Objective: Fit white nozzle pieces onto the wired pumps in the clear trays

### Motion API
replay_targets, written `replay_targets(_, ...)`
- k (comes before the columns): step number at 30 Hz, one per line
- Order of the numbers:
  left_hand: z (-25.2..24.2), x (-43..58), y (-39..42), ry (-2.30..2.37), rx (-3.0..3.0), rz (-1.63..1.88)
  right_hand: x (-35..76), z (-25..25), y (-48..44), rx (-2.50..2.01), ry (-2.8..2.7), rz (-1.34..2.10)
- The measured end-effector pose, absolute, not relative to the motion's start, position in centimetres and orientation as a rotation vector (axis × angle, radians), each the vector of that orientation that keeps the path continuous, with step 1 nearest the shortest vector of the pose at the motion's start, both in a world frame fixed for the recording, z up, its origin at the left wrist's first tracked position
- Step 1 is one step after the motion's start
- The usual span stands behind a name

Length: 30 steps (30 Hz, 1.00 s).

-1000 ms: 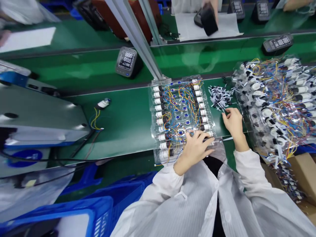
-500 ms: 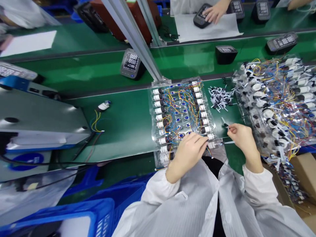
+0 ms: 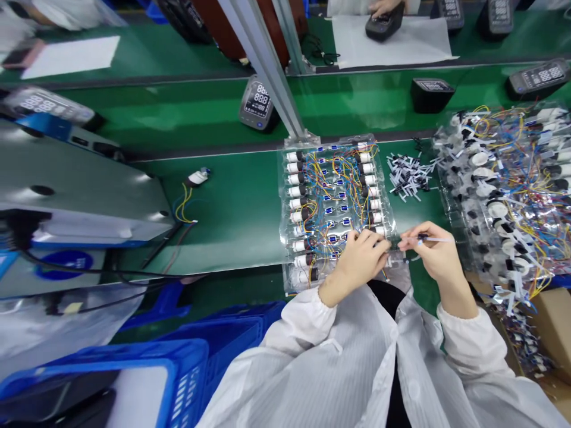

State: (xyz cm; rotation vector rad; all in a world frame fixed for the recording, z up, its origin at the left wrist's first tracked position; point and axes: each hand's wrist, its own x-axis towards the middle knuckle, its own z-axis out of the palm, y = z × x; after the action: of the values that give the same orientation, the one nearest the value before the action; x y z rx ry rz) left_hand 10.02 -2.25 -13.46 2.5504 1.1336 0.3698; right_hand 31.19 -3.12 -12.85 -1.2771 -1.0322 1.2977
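A clear plastic tray (image 3: 285, 163) of small white and black cylinders with blue, yellow and red wires lies on the green bench in front of me. My left hand (image 3: 361, 261) rests at the tray's near right corner, its fingers closed on one of the cylinders there. My right hand (image 3: 435, 255) is just to the right of it, pinching a thin white strip (image 3: 435, 239) that points toward the left hand. A loose pile of black and white strips (image 3: 408, 175) lies beyond my right hand.
A heap of wired parts in clear trays (image 3: 508, 184) fills the right side, over a cardboard box (image 3: 553, 315). A grey machine (image 3: 75, 196) stands at left, blue crates (image 3: 178, 368) below. Display units (image 3: 259, 104) ride the green belt. Another person's hand (image 3: 381, 7) holds a unit at the far side.
My right hand came back from the strip pile toward the left hand, now pinching a strip. My left hand stayed at the tray's corner. The display units on the belt shifted right.
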Motion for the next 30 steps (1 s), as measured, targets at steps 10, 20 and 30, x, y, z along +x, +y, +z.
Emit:
replay_targets(10, -14.4, 9.8, -2.3, 1.148, 2.354, 0.471, 30.2, -15.6, -4.8, -1.385, -1.227, 1.051)
replay_targets(20, -15.1, 9.7, -2.2, 1.160, 2.219, 0.618, 28.2, -17.7, -5.2, -1.322, -1.135, 0.971)
replay_targets(30, -15.7, 9.8, -2.0, 1.144, 2.179, 0.691, 27.7, -17.8, -5.3, -1.315, -1.096, 0.991)
